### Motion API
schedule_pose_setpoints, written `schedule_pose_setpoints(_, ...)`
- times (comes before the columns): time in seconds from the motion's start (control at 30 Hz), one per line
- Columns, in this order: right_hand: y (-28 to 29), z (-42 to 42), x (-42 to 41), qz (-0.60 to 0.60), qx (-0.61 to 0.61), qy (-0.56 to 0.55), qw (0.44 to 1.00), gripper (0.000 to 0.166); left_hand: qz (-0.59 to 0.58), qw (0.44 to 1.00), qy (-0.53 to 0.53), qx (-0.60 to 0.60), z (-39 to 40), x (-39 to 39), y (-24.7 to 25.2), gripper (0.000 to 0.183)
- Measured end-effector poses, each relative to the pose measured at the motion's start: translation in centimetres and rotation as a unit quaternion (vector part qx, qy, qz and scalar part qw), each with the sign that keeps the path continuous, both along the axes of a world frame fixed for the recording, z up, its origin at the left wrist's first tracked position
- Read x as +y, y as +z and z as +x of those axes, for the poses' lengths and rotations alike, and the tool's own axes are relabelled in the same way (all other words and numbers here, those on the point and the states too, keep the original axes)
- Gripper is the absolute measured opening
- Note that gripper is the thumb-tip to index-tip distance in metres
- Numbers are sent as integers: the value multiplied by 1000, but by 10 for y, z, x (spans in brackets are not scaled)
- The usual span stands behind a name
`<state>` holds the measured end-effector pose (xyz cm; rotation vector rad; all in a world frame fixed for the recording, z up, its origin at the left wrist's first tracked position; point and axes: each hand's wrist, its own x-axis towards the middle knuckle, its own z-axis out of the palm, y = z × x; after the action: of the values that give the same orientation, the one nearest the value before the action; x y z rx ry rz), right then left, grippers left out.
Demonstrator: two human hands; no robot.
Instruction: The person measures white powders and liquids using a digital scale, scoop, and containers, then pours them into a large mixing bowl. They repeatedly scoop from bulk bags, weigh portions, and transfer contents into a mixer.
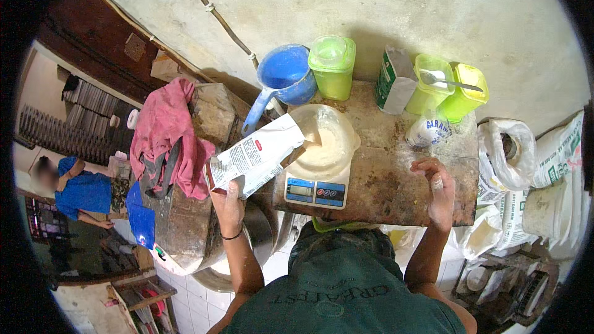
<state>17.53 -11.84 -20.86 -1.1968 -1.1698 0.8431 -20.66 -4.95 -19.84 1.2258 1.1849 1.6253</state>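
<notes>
My left hand (229,206) grips a white printed packet (253,160) that is tilted, with its torn end over a translucent plastic bowl (308,116). Pale powder (327,146) lies in the bowl, which rests on a digital kitchen scale (315,192) with a blue front panel. Over the right part of the wooden table (380,185), my right hand (436,188) is raised with bent fingers, holding nothing, and whitish powder clings to a finger. Nearest to it is a white plastic bag (429,131) bearing blue writing.
Along the wall stand a blue dipper (283,74), a lidded green container (334,69), a green-and-white packet (394,81) and two open green containers (429,88), one with a spoon (450,83). Sacks (508,157) flank the right side. Pink cloth (167,134) hangs left; a person (83,195) is farther off.
</notes>
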Motion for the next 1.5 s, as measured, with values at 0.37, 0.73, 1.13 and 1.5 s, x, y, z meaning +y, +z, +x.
schedule_pose_setpoints(0.37, 1, -2, 2, 3, -11, -5, 1000, 48, 18, 998, 0, 53, -16, -2, 19, 69)
schedule_pose_setpoints(0.73, 6, -4, 4, 17, -22, 3, 1000, 46, 56, 995, 10, 87, -23, 0, 40, 70)
schedule_pose_setpoints(1.13, 8, -3, 4, 17, -18, 17, 1000, 48, 77, 992, -10, 95, -28, -1, 43, 77)
schedule_pose_setpoints(1.5, 5, -6, -2, 10, 4, 12, 1000, 50, 61, 997, 26, 38, -21, -7, 49, 83)
